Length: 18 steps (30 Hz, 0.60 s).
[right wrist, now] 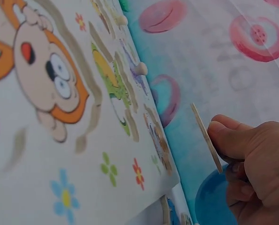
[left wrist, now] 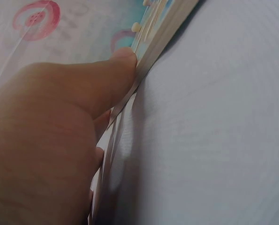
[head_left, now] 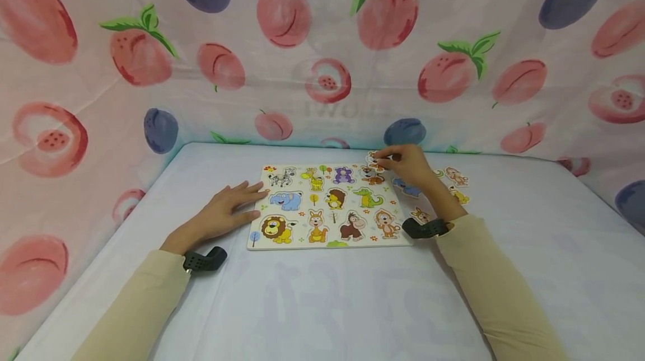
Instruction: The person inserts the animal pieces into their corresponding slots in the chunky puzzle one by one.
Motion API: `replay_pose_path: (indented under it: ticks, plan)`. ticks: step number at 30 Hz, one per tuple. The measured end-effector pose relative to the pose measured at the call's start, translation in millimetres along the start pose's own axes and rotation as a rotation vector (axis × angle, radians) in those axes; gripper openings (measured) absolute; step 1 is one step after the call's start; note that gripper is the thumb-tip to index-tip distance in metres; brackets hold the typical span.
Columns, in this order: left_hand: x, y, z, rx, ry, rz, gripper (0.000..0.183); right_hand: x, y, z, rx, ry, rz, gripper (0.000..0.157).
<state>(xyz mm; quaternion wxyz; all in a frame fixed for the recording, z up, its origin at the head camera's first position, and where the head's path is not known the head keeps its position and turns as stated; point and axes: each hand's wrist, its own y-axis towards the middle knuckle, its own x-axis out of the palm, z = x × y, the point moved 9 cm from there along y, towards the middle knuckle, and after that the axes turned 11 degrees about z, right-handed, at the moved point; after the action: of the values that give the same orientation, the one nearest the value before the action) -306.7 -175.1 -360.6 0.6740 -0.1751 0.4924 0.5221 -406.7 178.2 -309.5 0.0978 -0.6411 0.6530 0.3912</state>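
A wooden animal puzzle board (head_left: 322, 240) lies flat on the table. At its far right corner my right hand (head_left: 410, 166) pinches a thin, orange-and-white animal puzzle piece (head_left: 372, 158) by thumb and fingers. In the right wrist view that puzzle piece (right wrist: 206, 137) is seen edge-on, held up off the board. Just below it in the head view is the tiger picture (head_left: 372, 177). My left hand (head_left: 219, 211) lies along the board's left edge with fingers extended. Its thumb (left wrist: 116, 75) touches the board's side in the left wrist view.
Right of the board lie several loose pieces: a blue one (head_left: 407, 188), a kangaroo (head_left: 420, 215) partly by the right wrist, a monkey (head_left: 456, 176) and a yellow one (head_left: 459, 195). Wooden knobs (right wrist: 140, 69) stand up from the board. A fruit-print cloth (head_left: 327, 25) hangs behind the table.
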Motion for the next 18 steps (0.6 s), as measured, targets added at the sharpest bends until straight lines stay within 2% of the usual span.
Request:
replay_pose_path:
  ticks: [9, 18]
  plan:
    - [-1.1, -0.8, 0.9, 0.008, -0.006, 0.01, 0.054, 10.5, -3.1, 3.9, -0.018, -0.038, -0.042, 0.02]
    - [-1.0, -0.8, 0.3, 0.013, -0.001, 0.009, 0.054, 16.3, -4.4, 11.5, 0.02, -0.017, -0.056, 0.018]
